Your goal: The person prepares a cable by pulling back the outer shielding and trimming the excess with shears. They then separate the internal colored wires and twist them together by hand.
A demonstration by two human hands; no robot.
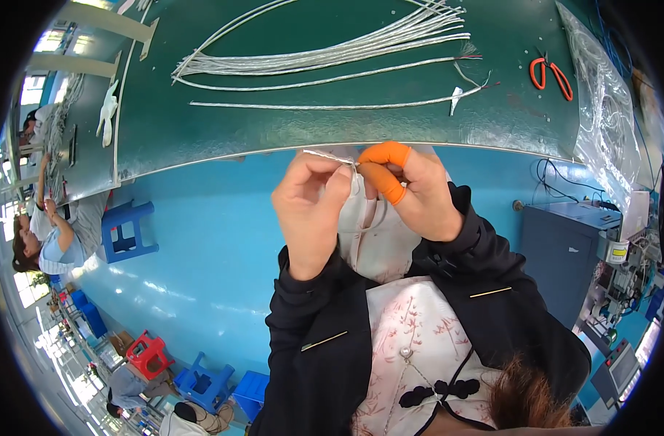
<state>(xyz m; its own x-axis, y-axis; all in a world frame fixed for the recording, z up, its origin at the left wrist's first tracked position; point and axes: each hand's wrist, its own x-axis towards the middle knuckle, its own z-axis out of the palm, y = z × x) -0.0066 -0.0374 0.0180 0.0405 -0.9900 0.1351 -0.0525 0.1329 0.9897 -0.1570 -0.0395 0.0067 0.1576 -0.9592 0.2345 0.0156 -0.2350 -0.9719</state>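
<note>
At the near edge of the green bench (288,136), our left hand (311,195) pinches a pale strand (330,155) between thumb and forefinger; our right hand (413,185), thumb and forefinger in orange covers (387,154), closes on its inner end. We would do best to keep the left pinch steady, fingertips close together, and work gently, sparing fine wires.

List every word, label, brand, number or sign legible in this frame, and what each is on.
None can be read with confidence.
Yellow label on the white cylindrical object at right: too small to read.
Pale label on the grey cabinet: too small to read.
White tag on the lowest cable: no readable print.
White strand at the hands: no print visible.
</note>
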